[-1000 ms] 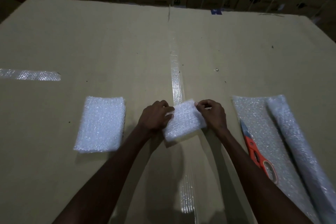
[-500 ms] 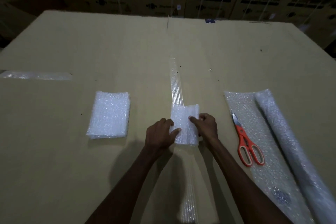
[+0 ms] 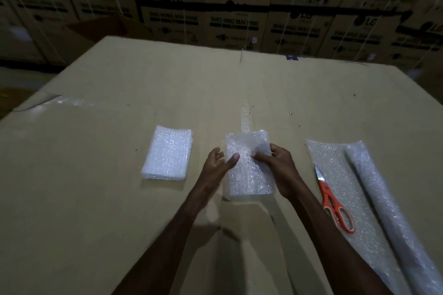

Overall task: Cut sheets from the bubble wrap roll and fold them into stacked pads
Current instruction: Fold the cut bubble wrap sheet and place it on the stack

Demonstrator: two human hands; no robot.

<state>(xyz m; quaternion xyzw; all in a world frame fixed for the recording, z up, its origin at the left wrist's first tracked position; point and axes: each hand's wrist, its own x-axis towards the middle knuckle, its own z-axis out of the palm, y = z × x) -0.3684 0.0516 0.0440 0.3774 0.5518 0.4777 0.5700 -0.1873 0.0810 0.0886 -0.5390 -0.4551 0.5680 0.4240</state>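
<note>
Nearest to the camera, two bare forearms reach forward over the large flat brown cardboard surface (image 3: 96, 199). Between the hands is the small folded pad of clear bubble wrap (image 3: 249, 165), with its long axis running away from the person. The right hand (image 3: 279, 170) grips its right edge, the thumb pressed on top and the fingers curled behind. The left hand (image 3: 219, 165) is at its left edge with the thumb laid on the top face; the fingers look loosely bent beside the pad, but the light is weak and I cannot tell if they really hold it.

To the right, well apart from the hands, the orange-handled scissors (image 3: 333, 201) lie on the flat unrolled sheet of bubble wrap (image 3: 321, 153), and just beside them is the long bubble wrap roll (image 3: 383, 199).

To the left lies the finished stack of white folded bubble wrap pads (image 3: 167, 153), near the left hand, with the same long axis as the held pad. I judge that the coming move is to carry the held pad to the left onto this stack; the left hand is the nearer one.

A strip of clear tape (image 3: 245, 118) runs along the cardboard beyond the pad. Far behind stand stacked brown cartons (image 3: 235, 24) printed "WASHING MACHINE" with an LG mark.
</note>
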